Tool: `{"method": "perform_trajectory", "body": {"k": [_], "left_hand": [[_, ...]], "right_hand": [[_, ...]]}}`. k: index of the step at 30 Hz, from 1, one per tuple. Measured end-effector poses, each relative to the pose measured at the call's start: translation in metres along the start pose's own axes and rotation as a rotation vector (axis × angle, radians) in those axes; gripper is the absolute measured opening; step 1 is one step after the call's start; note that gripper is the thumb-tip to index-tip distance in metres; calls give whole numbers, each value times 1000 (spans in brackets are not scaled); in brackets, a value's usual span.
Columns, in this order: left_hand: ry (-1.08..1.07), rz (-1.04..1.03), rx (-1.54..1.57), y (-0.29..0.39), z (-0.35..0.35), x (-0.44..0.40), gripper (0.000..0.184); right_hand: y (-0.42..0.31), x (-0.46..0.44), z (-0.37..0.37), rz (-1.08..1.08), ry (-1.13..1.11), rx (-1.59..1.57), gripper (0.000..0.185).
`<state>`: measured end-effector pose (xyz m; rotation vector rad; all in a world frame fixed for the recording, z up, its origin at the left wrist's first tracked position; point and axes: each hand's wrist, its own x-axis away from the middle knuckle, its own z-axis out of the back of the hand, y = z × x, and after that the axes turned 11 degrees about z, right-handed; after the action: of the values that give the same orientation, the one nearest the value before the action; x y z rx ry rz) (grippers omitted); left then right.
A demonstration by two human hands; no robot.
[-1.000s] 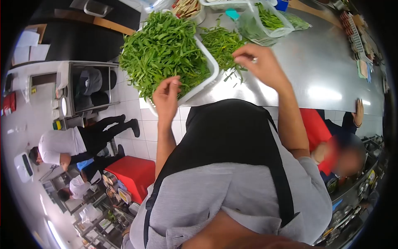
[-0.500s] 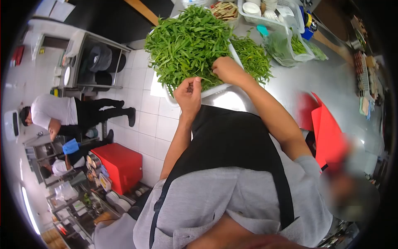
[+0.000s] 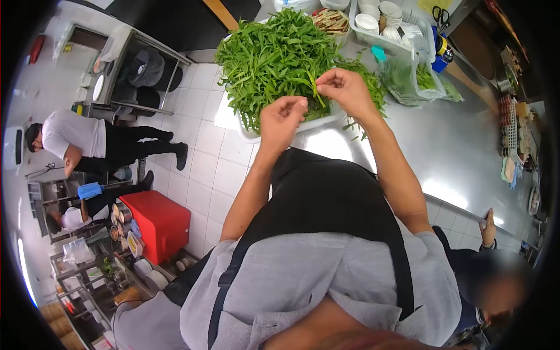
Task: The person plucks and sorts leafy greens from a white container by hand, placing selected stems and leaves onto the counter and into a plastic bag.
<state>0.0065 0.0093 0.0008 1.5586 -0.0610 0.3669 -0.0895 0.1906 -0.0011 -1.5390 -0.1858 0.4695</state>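
Observation:
A white basket is heaped with leafy green stems. Over its front right part, my right hand pinches a thin green stem between thumb and fingers. My left hand is beside it at the basket's front edge, fingers curled and pressed together; whatever they may hold is too small to make out. More loose greens lie on the steel table right of the basket, partly behind my right hand. A clear plastic bag with greens stands further right.
The steel table also bears a tray of white cups, a tub of wrapped sticks and scissors. A co-worker's hand touches its right edge. A red box and other people are at the left.
My right hand went from the loose greens to the basket's pile and now has a stem raised from it. The view has shifted, and the red sheet at the right is gone from sight.

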Motion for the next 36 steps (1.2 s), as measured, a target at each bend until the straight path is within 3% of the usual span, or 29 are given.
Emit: {"method": "perform_trajectory", "body": {"k": [4, 8, 14, 17, 23, 29, 32, 34, 36], "left_hand": [[-27, 41, 18, 9, -19, -6, 28], [-103, -3, 242, 16, -27, -18, 27], [-71, -25, 343, 24, -37, -33, 18], [-66, -12, 350, 24, -40, -35, 18], [-60, 28, 441, 26, -41, -39, 17], [-126, 48, 519, 28, -36, -38, 12], [-178, 34, 500, 27, -32, -39, 12], [-207, 23, 503, 22, -30, -39, 11], [-80, -32, 493, 25, -30, -40, 10]], "right_hand": [[-17, 0, 9, 57, 0, -61, 12], [-29, 1, 15, 93, -15, -88, 16], [-32, 7, 23, 80, 31, -220, 19], [-32, 10, 24, 139, 10, 24, 18], [-24, 7, 28, 85, 10, 100, 16], [-16, 8, 39, 155, 314, -93, 17], [-3, 16, 79, 150, 251, -166, 20], [46, 34, 104, 298, 275, 852, 23], [54, 40, 111, 261, 248, 1195, 28]]}}
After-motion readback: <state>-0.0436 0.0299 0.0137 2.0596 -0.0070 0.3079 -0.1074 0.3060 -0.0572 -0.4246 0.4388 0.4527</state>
